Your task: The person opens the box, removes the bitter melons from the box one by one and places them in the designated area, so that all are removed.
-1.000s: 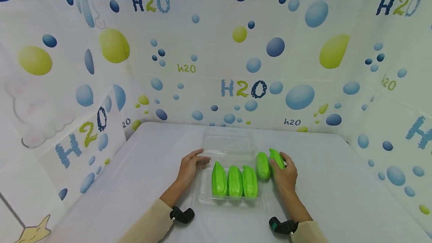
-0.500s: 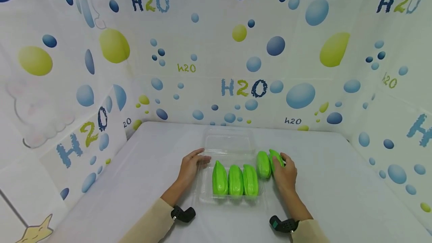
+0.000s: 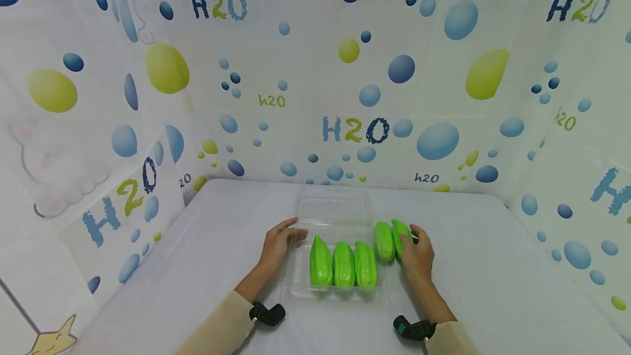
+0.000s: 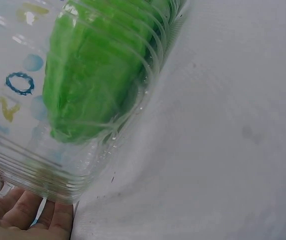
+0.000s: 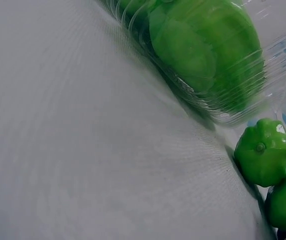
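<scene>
A clear plastic clamshell box stands on the table with its lid laid back. Three long, ribbed green fruit-like pieces lie side by side in it. My left hand holds the box's left wall, thumb over the rim and fingers against the outside. To the right of the box, a loose green piece lies on the cloth. Beside it, my right hand holds another green piece, thumb on its near side; in the right wrist view the hand barely shows at the lower corner.
A white cloth covers the table. Behind it hangs a white curtain with blue and yellow-green spots and lettering; side panels of the same kind stand left and right. Each wrist wears a black camera mount.
The green piece at my right hand has shifted slightly left, closer against the loose one. My left hand and the box have stayed in place.
</scene>
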Motion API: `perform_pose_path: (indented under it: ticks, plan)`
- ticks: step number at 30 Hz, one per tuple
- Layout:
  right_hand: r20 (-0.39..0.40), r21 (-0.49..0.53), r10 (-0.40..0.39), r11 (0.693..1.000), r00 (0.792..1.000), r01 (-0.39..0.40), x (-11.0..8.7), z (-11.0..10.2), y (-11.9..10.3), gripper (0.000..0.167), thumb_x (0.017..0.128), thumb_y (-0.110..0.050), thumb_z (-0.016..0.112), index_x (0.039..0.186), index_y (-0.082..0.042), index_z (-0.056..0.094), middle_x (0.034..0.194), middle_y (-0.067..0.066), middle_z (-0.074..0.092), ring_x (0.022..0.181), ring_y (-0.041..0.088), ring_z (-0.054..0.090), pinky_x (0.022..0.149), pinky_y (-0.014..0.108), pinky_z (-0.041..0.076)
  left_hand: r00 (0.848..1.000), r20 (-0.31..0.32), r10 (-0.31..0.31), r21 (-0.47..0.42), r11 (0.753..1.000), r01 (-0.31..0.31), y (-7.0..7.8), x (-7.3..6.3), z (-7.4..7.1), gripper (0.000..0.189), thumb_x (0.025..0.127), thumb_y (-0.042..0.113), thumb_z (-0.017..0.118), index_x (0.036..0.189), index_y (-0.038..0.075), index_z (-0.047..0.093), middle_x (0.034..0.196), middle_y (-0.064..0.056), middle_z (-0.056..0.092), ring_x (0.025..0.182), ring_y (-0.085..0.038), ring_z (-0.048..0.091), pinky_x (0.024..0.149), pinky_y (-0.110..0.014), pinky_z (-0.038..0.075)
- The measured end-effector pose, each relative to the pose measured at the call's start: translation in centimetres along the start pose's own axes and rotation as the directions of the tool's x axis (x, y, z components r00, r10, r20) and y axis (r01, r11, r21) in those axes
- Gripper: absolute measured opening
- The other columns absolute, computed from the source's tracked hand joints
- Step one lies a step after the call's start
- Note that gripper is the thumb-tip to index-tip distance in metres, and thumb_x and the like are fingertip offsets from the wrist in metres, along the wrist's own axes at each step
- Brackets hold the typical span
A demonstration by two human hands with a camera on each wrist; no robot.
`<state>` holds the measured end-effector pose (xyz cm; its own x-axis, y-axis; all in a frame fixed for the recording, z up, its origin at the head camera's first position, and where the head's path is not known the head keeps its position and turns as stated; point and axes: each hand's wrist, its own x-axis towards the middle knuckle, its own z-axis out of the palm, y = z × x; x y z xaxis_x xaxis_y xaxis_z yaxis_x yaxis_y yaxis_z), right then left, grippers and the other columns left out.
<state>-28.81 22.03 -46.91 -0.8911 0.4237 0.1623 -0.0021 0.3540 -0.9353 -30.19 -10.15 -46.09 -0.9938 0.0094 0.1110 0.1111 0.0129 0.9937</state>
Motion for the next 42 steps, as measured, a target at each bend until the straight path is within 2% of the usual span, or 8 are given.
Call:
perform_pose_path:
  ticks: [8, 16, 20, 25, 28, 31, 35, 42]
  plan:
    - [-0.029, -0.006, -0.06, 0.998, 0.998, 0.06, -0.2, 0.2, 0.3, 0.051, 0.098, -0.014, 0.058, 0.145, 0.001, 0.048, 0.147, 0.023, 0.049, 0.132, 0.04, 0.047, 0.108, 0.053, 0.039, 1.0, 0.025, 0.012, 0.0, 1.0, -0.012, 2.9, -1.7, 0.1, 0.044, 0.104, 0.006, 0.038, 0.144, -0.013, 0.044, 0.12, -0.031, 0.068, 0.115, -0.046, 0.064, 0.099, -0.053, 0.052]
    - [-0.067, -0.011, -0.06, 0.998, 0.996, 0.059, -0.4, 0.4, 0.1, 0.053, 0.095, -0.019, 0.065, 0.142, 0.0, 0.052, 0.143, 0.023, 0.052, 0.129, 0.039, 0.049, 0.104, 0.054, 0.041, 1.0, 0.02, 0.019, 0.009, 1.0, -0.02, 3.2, -2.2, 0.1, 0.045, 0.104, 0.006, 0.038, 0.144, -0.013, 0.044, 0.12, -0.031, 0.067, 0.114, -0.047, 0.064, 0.1, -0.053, 0.051]
    - [-0.062, 0.014, -0.044, 0.999, 0.997, 0.045, -0.4, 0.4, 0.0, 0.051, 0.098, -0.022, 0.06, 0.143, 0.0, 0.051, 0.145, 0.022, 0.051, 0.131, 0.039, 0.047, 0.104, 0.053, 0.041, 1.0, 0.019, 0.018, 0.001, 1.0, -0.018, 2.7, -1.7, 0.1, 0.044, 0.104, 0.005, 0.038, 0.144, -0.013, 0.044, 0.12, -0.032, 0.067, 0.114, -0.047, 0.064, 0.1, -0.053, 0.051]
    - [-0.086, 0.058, -0.044, 0.997, 0.995, 0.049, -0.2, 0.4, 0.0, 0.049, 0.1, -0.022, 0.059, 0.143, -0.001, 0.052, 0.145, 0.022, 0.052, 0.133, 0.038, 0.045, 0.105, 0.052, 0.039, 1.0, 0.014, 0.018, 0.002, 1.0, -0.018, 0.7, -0.5, 0.0, 0.044, 0.105, 0.005, 0.035, 0.145, -0.012, 0.044, 0.12, -0.03, 0.068, 0.113, -0.044, 0.066, 0.098, -0.051, 0.053]
    - [-0.114, 0.063, -0.096, 0.993, 0.989, 0.104, -0.1, 0.4, 0.0, 0.046, 0.099, -0.019, 0.06, 0.141, 0.0, 0.054, 0.143, 0.023, 0.053, 0.134, 0.039, 0.045, 0.106, 0.053, 0.038, 1.0, 0.001, 0.011, 0.003, 1.0, -0.011, -0.2, 0.0, 0.0, 0.045, 0.106, 0.008, 0.035, 0.147, -0.009, 0.044, 0.12, -0.027, 0.069, 0.113, -0.041, 0.067, 0.098, -0.048, 0.053]
    - [-0.134, 0.05, -0.175, 0.982, 0.975, 0.183, 0.0, 0.4, -0.2, 0.043, 0.097, -0.014, 0.061, 0.137, 0.002, 0.057, 0.141, 0.023, 0.056, 0.135, 0.038, 0.046, 0.107, 0.052, 0.037, 1.0, -0.002, 0.008, 0.006, 1.0, -0.008, -0.5, 0.2, 0.0, 0.045, 0.106, 0.009, 0.035, 0.147, -0.008, 0.043, 0.121, -0.026, 0.069, 0.113, -0.04, 0.067, 0.099, -0.048, 0.053]
    - [-0.123, 0.025, -0.248, 0.967, 0.961, 0.253, -0.3, 0.6, -0.9, 0.039, 0.096, -0.011, 0.062, 0.132, 0.003, 0.06, 0.137, 0.023, 0.058, 0.133, 0.038, 0.047, 0.104, 0.051, 0.039, 1.0, 0.007, 0.003, -0.004, 1.0, -0.003, 0.5, -0.3, 0.0, 0.044, 0.106, 0.006, 0.035, 0.146, -0.01, 0.044, 0.12, -0.028, 0.069, 0.114, -0.043, 0.066, 0.099, -0.05, 0.053]
    - [-0.08, -0.004, -0.273, 0.962, 0.959, 0.274, -1.4, 1.1, -2.2, 0.034, 0.096, -0.015, 0.064, 0.128, -0.002, 0.063, 0.13, 0.018, 0.06, 0.111, 0.033, 0.054, 0.09, 0.042, 0.041, 1.0, 0.029, 0.004, 0.01, 1.0, -0.005, 3.1, -1.9, 0.1, 0.044, 0.105, 0.006, 0.037, 0.145, -0.012, 0.044, 0.123, -0.032, 0.066, 0.116, -0.046, 0.063, 0.102, -0.052, 0.05]
